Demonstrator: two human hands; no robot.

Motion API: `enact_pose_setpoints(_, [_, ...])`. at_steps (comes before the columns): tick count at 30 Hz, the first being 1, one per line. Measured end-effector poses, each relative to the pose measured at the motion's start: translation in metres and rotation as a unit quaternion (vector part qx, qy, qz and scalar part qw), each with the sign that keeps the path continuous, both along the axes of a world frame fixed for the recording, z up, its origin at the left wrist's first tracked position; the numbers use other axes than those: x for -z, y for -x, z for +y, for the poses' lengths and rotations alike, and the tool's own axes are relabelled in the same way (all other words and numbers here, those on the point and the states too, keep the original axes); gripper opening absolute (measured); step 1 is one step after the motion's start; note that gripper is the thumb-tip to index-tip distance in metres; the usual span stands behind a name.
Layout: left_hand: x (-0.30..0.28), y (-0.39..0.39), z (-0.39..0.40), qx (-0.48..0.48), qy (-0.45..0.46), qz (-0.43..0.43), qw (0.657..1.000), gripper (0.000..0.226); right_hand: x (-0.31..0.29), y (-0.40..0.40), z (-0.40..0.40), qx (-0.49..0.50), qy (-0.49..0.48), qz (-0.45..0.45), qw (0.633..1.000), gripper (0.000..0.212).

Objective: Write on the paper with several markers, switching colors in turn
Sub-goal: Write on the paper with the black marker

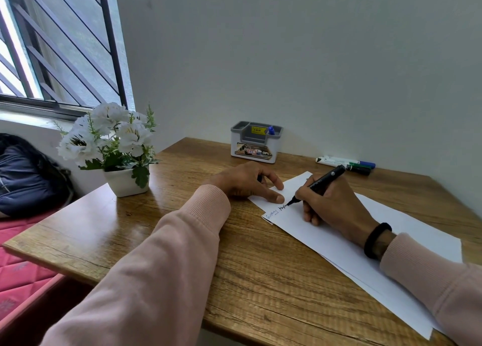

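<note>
Paper [339,241] lies slantwise on the wooden desk [156,241], and I see my right hand [336,202] curled tight around a black marker [319,184], its tip touching the sheet just after a blue word and some black letters. My left hand [247,181] rests half-curled on the paper's far corner, fingertips pressing it flat; something dark shows under the fingers, though I cannot tell what. Two more markers [347,163] lie near the wall, beside a grey pen holder [255,142].

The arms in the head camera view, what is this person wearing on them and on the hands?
Both arms are in light pink long sleeves with ribbed cuffs. The left hand is bare, with no ring or watch showing. The right hand is bare too, and a thick black band circles that wrist just above the cuff.
</note>
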State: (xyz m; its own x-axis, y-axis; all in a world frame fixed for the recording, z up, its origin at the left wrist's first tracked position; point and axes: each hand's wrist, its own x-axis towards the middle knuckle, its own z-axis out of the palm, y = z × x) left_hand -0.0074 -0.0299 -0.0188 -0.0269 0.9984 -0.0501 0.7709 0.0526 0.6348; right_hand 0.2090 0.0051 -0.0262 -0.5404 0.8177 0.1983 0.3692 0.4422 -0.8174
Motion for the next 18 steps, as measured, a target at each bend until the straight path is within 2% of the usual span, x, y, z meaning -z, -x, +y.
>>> enact_pose_setpoints(18, [0.0012,0.0004,0.001,-0.001,0.001,0.0,1.0,0.041,0.0004,0.0002,0.002,0.029,0.008,-0.002,1.0,0.019])
